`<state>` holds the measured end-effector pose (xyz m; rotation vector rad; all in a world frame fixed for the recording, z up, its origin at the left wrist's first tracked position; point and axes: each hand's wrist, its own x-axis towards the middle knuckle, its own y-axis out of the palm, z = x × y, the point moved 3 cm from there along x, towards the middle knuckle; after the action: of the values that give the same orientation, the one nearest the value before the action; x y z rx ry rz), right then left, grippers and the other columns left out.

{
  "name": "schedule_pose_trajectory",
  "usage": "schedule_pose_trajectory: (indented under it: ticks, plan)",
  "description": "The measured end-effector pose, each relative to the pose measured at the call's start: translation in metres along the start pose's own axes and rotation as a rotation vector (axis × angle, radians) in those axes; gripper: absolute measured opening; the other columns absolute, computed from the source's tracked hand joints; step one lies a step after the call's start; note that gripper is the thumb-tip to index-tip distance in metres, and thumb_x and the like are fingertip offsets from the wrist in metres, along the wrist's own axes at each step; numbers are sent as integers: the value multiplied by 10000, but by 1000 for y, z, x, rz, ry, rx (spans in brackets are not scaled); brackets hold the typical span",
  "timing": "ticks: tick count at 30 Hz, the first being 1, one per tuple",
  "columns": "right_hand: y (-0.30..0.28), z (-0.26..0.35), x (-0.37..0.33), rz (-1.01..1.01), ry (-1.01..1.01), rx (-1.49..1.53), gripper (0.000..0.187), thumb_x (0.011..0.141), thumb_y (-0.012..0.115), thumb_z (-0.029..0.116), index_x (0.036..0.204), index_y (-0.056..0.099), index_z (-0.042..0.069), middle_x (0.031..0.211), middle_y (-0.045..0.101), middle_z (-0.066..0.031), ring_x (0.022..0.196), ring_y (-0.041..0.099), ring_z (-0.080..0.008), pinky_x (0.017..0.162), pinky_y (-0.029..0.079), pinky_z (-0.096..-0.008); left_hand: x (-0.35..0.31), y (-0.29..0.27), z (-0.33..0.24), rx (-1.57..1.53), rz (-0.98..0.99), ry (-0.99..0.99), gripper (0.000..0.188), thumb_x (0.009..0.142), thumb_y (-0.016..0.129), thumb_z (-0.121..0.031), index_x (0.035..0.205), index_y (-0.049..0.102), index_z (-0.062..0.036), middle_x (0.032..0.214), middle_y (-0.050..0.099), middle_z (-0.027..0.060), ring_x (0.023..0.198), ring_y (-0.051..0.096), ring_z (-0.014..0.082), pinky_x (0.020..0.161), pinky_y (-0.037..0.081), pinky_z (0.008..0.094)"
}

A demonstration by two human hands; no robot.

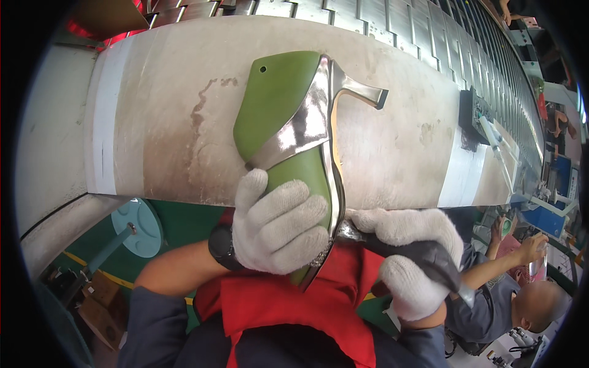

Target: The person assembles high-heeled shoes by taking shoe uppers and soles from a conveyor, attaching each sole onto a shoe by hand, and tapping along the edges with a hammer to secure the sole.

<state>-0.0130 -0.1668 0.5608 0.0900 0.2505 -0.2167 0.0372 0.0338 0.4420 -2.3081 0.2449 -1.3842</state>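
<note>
A high-heeled shoe [305, 124] with a shiny pewter-coloured strap sits on a green shoe last [276, 98], its heel pointing right. My left hand [279, 227], in a white knit glove, wraps round the front part of the last, near the table's front edge. In my gloved right hand [417, 239] is a dark-handled hand tool [423, 253]. One metal end of the tool meets the sole edge close to the toe; a pointed metal tip sticks out beyond my palm. The tool's exact kind cannot be made out.
The shoe's heel end lies over a worn beige work surface [392, 159]. Behind it runs a metal slat conveyor [380, 24]. A dark box-like object [473, 116] stands at the right end. Another person [491, 300] works at the right; a round blue-green stool [138, 227] stands lower left.
</note>
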Motion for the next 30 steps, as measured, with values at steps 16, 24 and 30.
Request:
schedule_pose_trajectory:
  ticks: [16,24,30]
  plan:
    - [-7,-8,81,144,41,-317,281,914,852,156,1128,814,-23,1155,800,-199,1049,791,-317,895,627,-422,0,12,-5,-62,-113,-70,257,835,797,-191,1052,666,-236,1256,683,-44,1094,677,192,1080,419,569]
    - [-2,-12,82,70,-62,-206,356,1007,730,114,1298,658,-78,1249,761,-268,1158,749,-360,1060,587,-474,4,14,-8,-45,-100,-103,219,820,800,-225,1032,746,-239,1267,667,-63,1109,672,164,1105,408,552]
    - [17,19,131,164,73,-140,297,947,718,48,1177,670,-133,1153,762,-311,1020,792,-389,979,660,-516,4,10,-2,-32,-65,-68,185,839,788,-200,999,709,-248,1239,679,-61,1102,678,176,1133,406,582]
